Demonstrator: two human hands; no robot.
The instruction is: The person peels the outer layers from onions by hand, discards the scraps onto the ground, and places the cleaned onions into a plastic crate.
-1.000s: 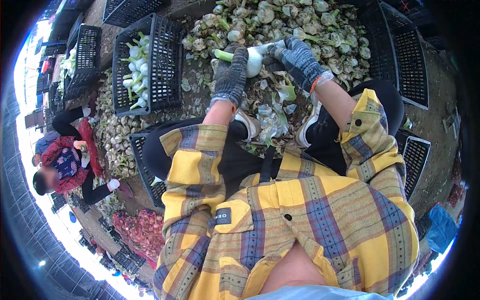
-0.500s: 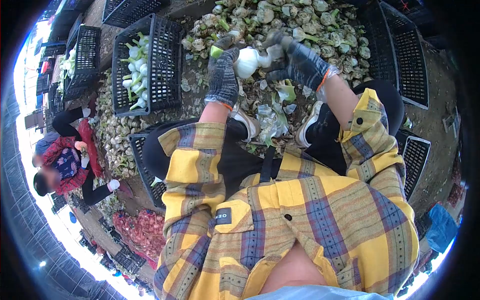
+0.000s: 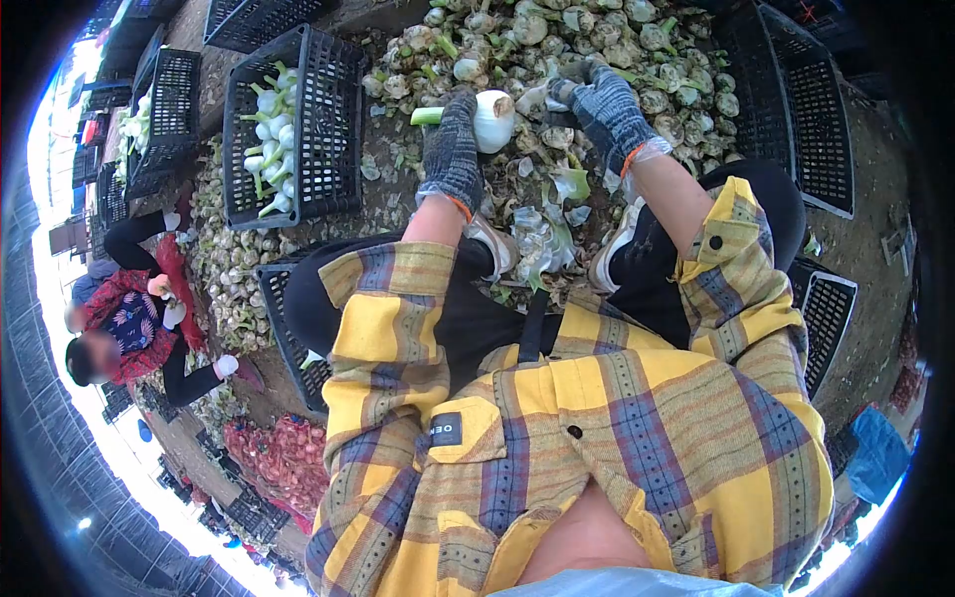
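My left hand [image 3: 451, 149], in a grey knit glove, is closed around a garlic bulb [image 3: 494, 123]. The bulb is smooth and white, and its cut green stem [image 3: 426, 115] sticks out to the left of the fingers. Just right of the bulb, my gloved right hand [image 3: 605, 107] has its fingers curled together, with a pale piece of garlic skin [image 3: 535, 100] at the fingertips. Beyond both hands spreads a heap of unpeeled garlic [image 3: 597, 45]. Stripped skins [image 3: 543, 239] lie on the ground between my shoes.
A black crate [image 3: 343, 129] at left holds peeled garlic with stems [image 3: 274, 149]. More crates stand at right [image 3: 811, 119] and beside my knees [image 3: 831, 308]. Another person [image 3: 124, 318] sits at far left by more garlic. A red net sack [image 3: 284, 458] lies behind.
My right hand has drawn away from the bulb to the right. My left hand has turned the bulb, so its stem now points left and its root end right.
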